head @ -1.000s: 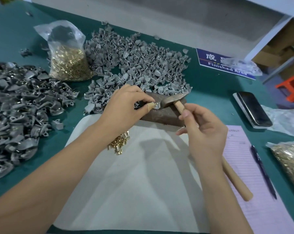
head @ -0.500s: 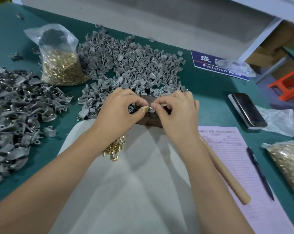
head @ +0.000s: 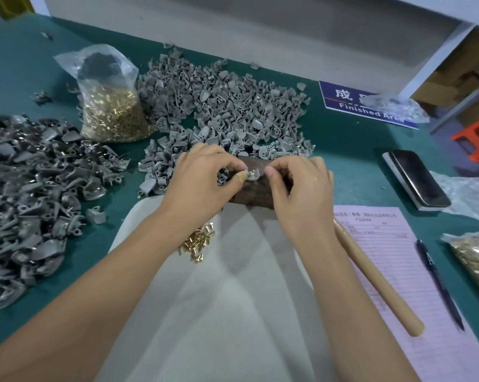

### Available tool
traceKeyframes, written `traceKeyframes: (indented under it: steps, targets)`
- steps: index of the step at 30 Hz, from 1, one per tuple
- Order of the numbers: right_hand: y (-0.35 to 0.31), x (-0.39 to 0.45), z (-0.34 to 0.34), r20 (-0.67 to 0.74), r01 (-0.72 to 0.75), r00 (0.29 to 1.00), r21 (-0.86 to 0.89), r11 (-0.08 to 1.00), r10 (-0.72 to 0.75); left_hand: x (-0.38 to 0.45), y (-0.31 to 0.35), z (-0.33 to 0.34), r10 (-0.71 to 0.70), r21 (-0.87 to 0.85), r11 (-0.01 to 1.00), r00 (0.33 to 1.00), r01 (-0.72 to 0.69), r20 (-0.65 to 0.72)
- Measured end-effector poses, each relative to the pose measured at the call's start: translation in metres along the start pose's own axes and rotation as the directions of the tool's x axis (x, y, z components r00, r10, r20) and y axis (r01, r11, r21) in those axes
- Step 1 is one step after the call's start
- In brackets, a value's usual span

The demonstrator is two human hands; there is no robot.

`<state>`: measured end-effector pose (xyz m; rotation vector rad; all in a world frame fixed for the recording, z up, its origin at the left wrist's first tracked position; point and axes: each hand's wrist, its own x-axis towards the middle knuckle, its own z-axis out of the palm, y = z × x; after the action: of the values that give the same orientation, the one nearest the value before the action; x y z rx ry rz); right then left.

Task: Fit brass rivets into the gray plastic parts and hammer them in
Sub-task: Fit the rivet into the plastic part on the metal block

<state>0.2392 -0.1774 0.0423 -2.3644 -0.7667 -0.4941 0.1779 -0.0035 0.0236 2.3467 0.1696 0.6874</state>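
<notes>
Head view:
Left hand [head: 202,183]: your thumb and fingers pinch a gray part [head: 251,175] on the dark block [head: 256,193].
Right hand [head: 298,186]: your curled fingertips meet the part's right edge, apparently pinching it.
Hammer [head: 378,279]: lies on the pink form [head: 398,260], under your right wrist.
Loose rivets [head: 198,242]: heaped on the white cloth [head: 219,312].

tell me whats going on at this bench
A person is fitting brass rivets into small gray plastic parts. The left hand pinches one gray part over a dark block, and the right hand is close beside it with fingers curled. The hammer's wooden handle shows below the right wrist, across the pink form. Loose rivets sit on the white cloth, with a pile of gray parts behind.
</notes>
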Motion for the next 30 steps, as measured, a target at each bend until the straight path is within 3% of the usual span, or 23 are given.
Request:
traceKeyframes:
  steps: [6,10,14,20,22,24,27,30]
  targets:
    - [-0.01,-0.01,0.005,0.026,0.062,0.997,0.151,0.987,-0.066,-0.006,-0.02,-0.035,-0.113,0.227,0.962,0.979,0.149,-0.168]
    - [-0.026,-0.018,0.014,0.157,0.04,0.984,0.273,0.961,-0.085,-0.032,-0.035,-0.056,-0.14,0.312,0.931,0.976,0.188,-0.168]
    - [-0.03,-0.026,0.02,0.238,0.098,0.957,0.269,0.958,-0.165,-0.054,-0.042,-0.066,-0.151,0.343,0.918,0.976,0.197,-0.156]
    - [-0.026,-0.025,0.018,0.214,0.079,0.966,0.277,0.958,-0.142,-0.046,-0.027,-0.066,-0.091,0.353,0.925,0.985,0.138,-0.147]
    - [-0.025,-0.025,0.017,0.206,0.068,0.97,0.286,0.956,-0.13,-0.021,-0.016,-0.062,-0.071,0.338,0.936,0.993,0.1,-0.096]
    - [-0.025,-0.025,0.016,0.207,0.062,0.97,0.287,0.956,-0.125,0.01,-0.009,-0.051,-0.118,0.371,0.924,0.992,0.091,0.049]
    - [-0.024,-0.025,0.016,0.209,0.059,0.97,0.286,0.956,-0.123,0.045,-0.009,-0.032,-0.186,0.506,0.862,0.939,0.014,0.29]
    - [-0.024,-0.025,0.016,0.209,0.055,0.97,0.295,0.954,-0.121,0.062,-0.016,-0.021,-0.219,0.568,0.822,0.9,-0.037,0.376]
